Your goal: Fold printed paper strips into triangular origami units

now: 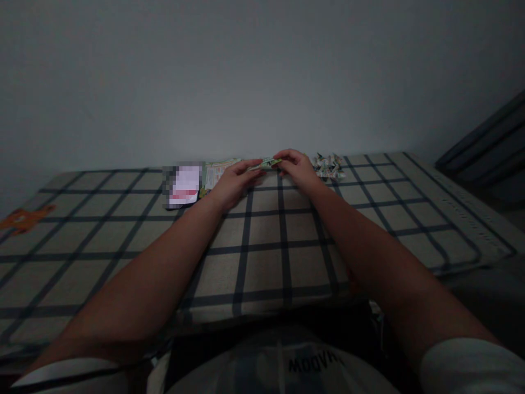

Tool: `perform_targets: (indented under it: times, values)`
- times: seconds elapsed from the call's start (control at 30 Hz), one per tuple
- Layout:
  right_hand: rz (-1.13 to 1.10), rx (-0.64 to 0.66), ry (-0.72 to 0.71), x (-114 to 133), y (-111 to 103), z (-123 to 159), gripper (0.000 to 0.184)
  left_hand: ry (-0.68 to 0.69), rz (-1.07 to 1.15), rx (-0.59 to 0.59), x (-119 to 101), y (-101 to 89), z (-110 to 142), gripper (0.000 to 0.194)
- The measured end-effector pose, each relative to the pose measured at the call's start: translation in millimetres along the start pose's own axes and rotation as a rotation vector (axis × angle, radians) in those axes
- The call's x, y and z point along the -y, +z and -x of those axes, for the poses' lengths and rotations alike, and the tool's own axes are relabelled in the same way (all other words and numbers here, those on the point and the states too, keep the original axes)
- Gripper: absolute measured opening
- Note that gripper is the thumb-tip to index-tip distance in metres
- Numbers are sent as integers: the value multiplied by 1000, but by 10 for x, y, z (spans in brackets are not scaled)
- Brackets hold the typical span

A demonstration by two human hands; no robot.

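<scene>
Between my two hands, close to the table's far edge, is a small folded piece of green and white printed paper (pixel 270 162). My left hand (pixel 233 183) pinches its left end, fingers closed. The other end is gripped by the thumb and fingers of my right hand (pixel 297 167). Just right of that hand lies a cluster of small folded paper pieces (pixel 329 166) with similar print. Left of my left hand lie flat printed sheets (pixel 215 174), partly covered by the hand. Beside them sits a phone with a lit, blurred screen (pixel 184 185).
A checked cloth (pixel 262 235) covers the table, which stands against a plain grey wall (pixel 262 71). At the far left lies a crumpled orange item (pixel 27 219). Dark slatted furniture (pixel 488 142) stands at the right. The room is dim.
</scene>
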State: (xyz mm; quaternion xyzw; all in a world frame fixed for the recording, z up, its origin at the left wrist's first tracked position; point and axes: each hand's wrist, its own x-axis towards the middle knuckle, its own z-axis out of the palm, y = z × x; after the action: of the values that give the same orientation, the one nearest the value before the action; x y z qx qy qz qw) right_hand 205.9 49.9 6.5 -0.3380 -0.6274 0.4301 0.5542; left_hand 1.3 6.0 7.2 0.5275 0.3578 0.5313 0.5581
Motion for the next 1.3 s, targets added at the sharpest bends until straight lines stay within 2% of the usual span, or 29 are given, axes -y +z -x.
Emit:
perform_targets:
  times: [0.2,0.5,0.7,1.0,1.3]
  values:
    - [-4,22,18,-22,-13,-9,14,33,-98,-47,40,-32,-33,60]
    - [-25,171,32,3,-19,25,17,231,-263,-36,98,-102,-87,47]
    - [12,131,44,19,-16,26,16,326,-385,-52,103,-134,-101,38]
    - [-16,77,54,16,-25,24,11,343,-492,-51,30,-112,-59,45]
    - [-62,124,56,6,-17,24,26,373,-504,-40,9,-131,-45,46]
